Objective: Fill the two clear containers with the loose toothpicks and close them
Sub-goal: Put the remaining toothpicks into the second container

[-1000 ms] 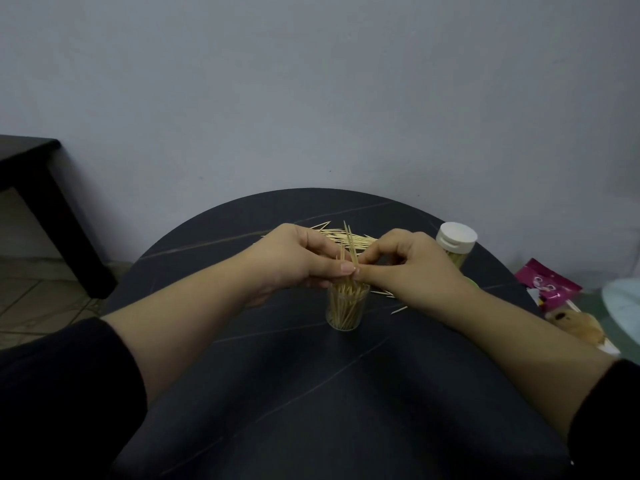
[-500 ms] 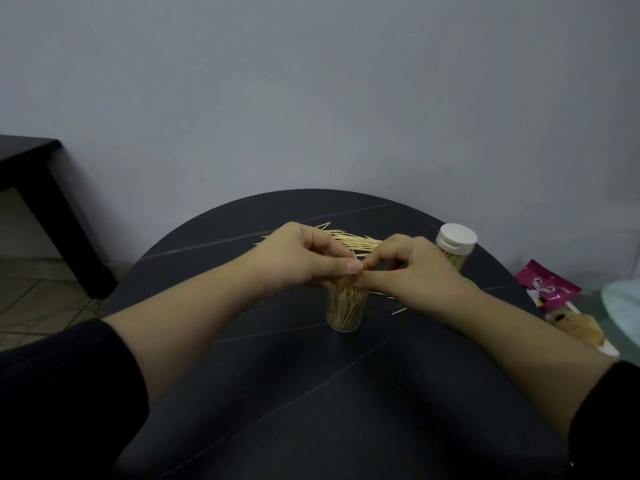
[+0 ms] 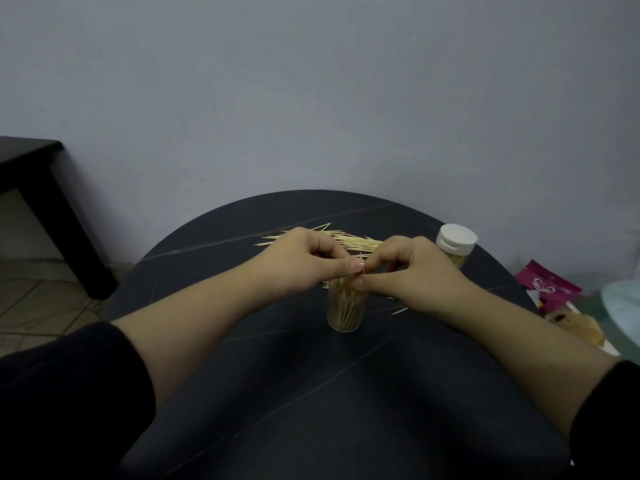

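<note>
Toothpick bundle (image 3: 346, 287) is pinched from both sides directly over the mouth of the open clear container (image 3: 344, 315). Left hand (image 3: 304, 261) is curled, thumb and forefinger closed on the tips of the sticks; right hand (image 3: 412, 275) is curled likewise, with its thumb and forefinger meeting those of the left. The container stands upright near the middle of the round dark table (image 3: 311, 393) and is seen partly filled, uncapped. Loose toothpicks (image 3: 349, 239) are spread in a heap just behind the hands. One stray toothpick (image 3: 399, 311) lies beside the right wrist. A second container (image 3: 455, 249), capped with a white lid and holding toothpicks, is noted at the far right of the table. A pink packet (image 3: 547, 289) is seen off the table to the right.
</note>
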